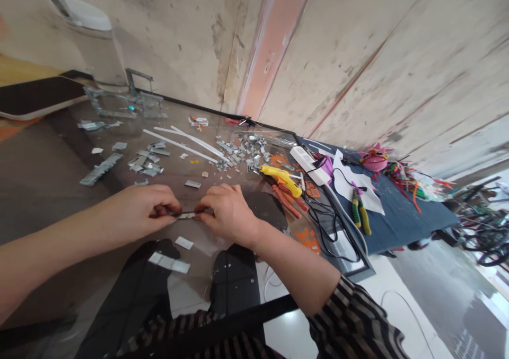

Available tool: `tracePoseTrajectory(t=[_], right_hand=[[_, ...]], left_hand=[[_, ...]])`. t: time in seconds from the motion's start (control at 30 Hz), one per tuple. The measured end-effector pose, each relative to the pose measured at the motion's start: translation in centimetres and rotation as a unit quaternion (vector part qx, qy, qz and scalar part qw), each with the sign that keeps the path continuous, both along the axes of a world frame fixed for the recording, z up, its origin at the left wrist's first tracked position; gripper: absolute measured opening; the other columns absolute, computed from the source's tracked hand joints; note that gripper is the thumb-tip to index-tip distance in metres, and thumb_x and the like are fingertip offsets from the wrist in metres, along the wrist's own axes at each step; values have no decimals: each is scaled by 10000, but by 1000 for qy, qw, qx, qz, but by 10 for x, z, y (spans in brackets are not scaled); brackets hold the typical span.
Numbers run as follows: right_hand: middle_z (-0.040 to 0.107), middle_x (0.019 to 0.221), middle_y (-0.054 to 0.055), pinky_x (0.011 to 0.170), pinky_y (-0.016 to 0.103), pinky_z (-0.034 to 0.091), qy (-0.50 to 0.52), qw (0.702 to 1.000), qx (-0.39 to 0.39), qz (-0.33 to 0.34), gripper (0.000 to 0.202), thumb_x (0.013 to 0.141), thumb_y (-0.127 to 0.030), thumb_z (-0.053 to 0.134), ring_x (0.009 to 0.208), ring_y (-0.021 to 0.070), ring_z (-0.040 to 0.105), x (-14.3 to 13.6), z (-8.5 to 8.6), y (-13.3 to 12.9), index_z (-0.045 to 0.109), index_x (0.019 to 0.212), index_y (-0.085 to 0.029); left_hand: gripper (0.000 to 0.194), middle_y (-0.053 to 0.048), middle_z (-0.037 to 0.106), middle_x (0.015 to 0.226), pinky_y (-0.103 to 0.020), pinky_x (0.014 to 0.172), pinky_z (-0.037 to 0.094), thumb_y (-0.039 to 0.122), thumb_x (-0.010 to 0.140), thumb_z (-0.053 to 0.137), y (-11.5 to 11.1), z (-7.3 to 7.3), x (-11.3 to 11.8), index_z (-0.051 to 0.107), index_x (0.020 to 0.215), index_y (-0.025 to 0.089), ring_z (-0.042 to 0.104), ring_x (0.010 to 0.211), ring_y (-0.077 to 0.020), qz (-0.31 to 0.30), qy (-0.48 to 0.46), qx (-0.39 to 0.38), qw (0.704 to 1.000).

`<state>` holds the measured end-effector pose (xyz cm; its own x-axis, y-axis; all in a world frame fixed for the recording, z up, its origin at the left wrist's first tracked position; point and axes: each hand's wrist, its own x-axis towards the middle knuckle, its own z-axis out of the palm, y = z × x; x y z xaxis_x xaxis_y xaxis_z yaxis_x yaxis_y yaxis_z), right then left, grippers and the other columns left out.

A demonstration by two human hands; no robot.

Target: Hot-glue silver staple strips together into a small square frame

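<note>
A short, thin, shiny strip (186, 216), like cut glass or mirror, spans the gap between my fingertips just above the glass tabletop. My left hand (145, 205) pinches its left end between thumb and curled fingers. At the other end, my right hand (228, 210) pinches it the same way; both fingertips partly cover the strip. Just below my hands lie a small pale rectangular piece (184, 242) and a longer strip piece (169, 262). Beyond them is another small silvery piece (192, 184), next to a small round disc (204, 174).
Silvery cut pieces (147, 160) lie in piles ahead, beside long white sticks (181, 146). To the right are a yellow glue gun (281, 180), red-handled pliers (288, 201), a white power strip (310, 165), tangled black cables (324, 218) and green-yellow pliers (361, 213). A clear frame structure (123, 104) stands back left.
</note>
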<state>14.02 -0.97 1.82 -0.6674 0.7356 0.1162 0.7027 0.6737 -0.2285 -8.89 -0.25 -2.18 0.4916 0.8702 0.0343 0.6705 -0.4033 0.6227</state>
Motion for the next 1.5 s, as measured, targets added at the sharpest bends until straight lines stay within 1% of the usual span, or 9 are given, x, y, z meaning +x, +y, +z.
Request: tracePoseTrajectory(t=[0.13,0.27,0.6,0.87,1.0,1.07,1.17,1.37,1.5], right_hand=[[684,1003,13,821,334,300,-3,1000,1,-4,152,909,-333,632,992,198,549,-1,0,1,727,945,-219],[681,1010,13,823,331,301,-8,1000,11,-1,154,909,-336,629,988,196,545,0,1,2,724,953,-223],[676,1013,12,831,335,293,-3,1000,29,11,148,917,-323,613,982,189,540,1,6,1,715,950,-221],[678,1041,20,842,332,293,3,999,39,6,144,920,-324,616,1003,191,533,2,15,-2,697,949,-210],[678,1040,22,841,331,293,15,999,49,3,152,928,-336,605,999,191,530,3,16,-2,693,953,-215],[677,1034,22,840,333,294,17,998,53,4,154,927,-338,606,994,191,531,3,16,-2,695,954,-215],[674,1032,20,846,337,297,7,999,46,9,146,915,-330,621,998,191,535,3,13,-2,700,951,-213],[682,1013,15,841,339,300,-13,1000,15,9,142,900,-330,635,998,199,541,3,4,0,709,953,-221],[682,1003,20,834,335,301,-8,1000,9,7,149,900,-333,633,992,200,547,3,0,1,716,947,-218]], left_hand=[[247,-8,674,736,-257,603,475,373,721,496,3,3,0,688,749,221,615,617,-145,-4,-6,5,1000],[235,-4,671,722,-256,588,473,383,720,515,5,5,-1,688,739,224,611,597,-146,-6,-4,14,1000],[245,-1,672,743,-251,595,482,389,728,506,3,7,-1,693,758,234,622,616,-145,-10,-3,25,1000],[255,-2,679,757,-254,611,469,411,759,514,0,20,-1,695,795,235,606,632,-151,-8,1,36,999],[237,-1,685,750,-264,621,463,412,760,531,-1,27,-1,696,795,245,597,635,-160,-3,4,45,999],[228,2,685,748,-264,618,459,405,762,534,-2,28,-1,697,798,250,592,629,-160,-5,6,46,999],[223,1,678,749,-261,612,452,386,755,529,-3,24,1,698,796,246,587,621,-156,-10,12,41,999],[232,-5,638,716,-270,601,434,346,731,509,-2,8,6,700,766,220,562,594,-151,-7,30,29,999],[260,-12,634,740,-282,613,430,367,746,493,-2,4,6,699,802,219,560,609,-155,6,37,28,999]])
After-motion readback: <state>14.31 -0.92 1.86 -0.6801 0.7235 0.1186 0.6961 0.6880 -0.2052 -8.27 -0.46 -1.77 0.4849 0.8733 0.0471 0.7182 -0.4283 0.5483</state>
